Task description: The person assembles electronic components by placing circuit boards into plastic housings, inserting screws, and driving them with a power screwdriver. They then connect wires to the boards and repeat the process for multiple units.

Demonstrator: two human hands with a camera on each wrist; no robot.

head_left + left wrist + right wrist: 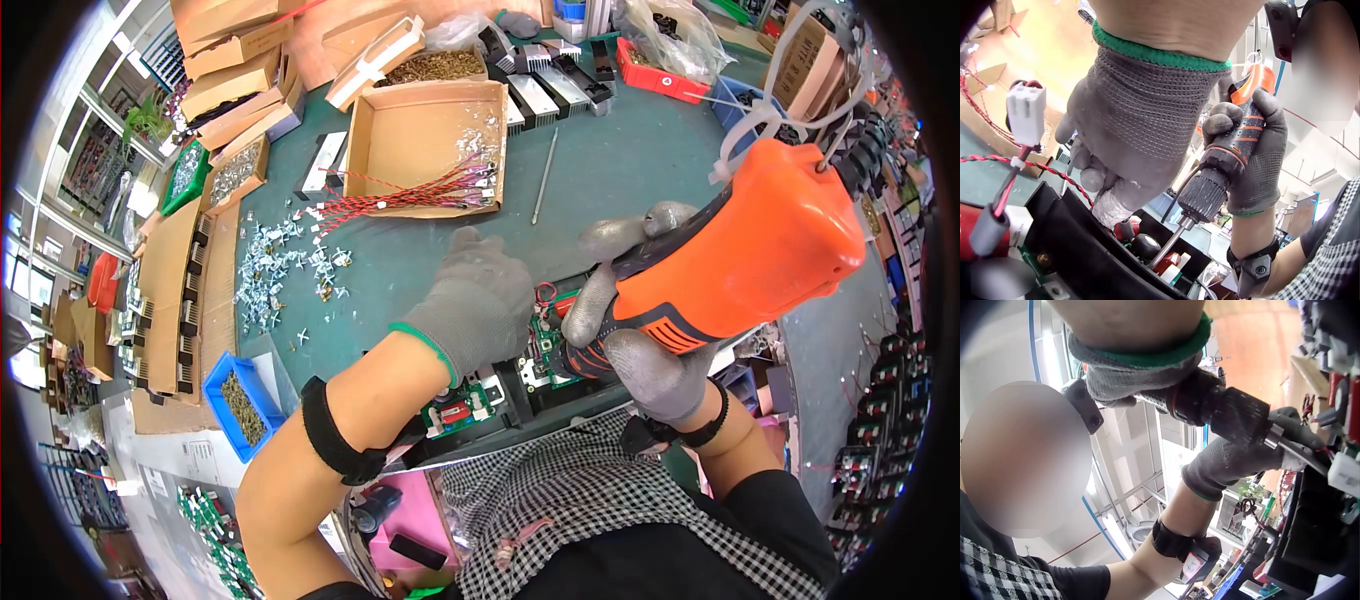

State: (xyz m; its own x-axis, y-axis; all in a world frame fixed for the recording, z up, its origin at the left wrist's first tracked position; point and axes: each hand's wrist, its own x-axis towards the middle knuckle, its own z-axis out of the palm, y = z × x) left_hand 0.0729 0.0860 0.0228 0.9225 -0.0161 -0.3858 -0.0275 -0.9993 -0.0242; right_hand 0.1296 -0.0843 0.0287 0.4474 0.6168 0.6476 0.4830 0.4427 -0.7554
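My gloved right hand grips an orange-and-black electric drill, tilted with its ribbed chuck low. Its long metal bit reaches down into a black housing, among red and black components. Inside the housing are green circuit boards. Close beside the bit, my gloved left hand has its fingers bent, with a whitened fingertip right at the housing's wall and a red-and-black twisted wire. What the left fingers hold, if anything, I cannot tell.
Behind the hands, a cardboard tray holds red-and-black wire leads. Small metal clips lie scattered at left, near a blue bin of small parts. A thin rod and finned heat sinks lie farther back.
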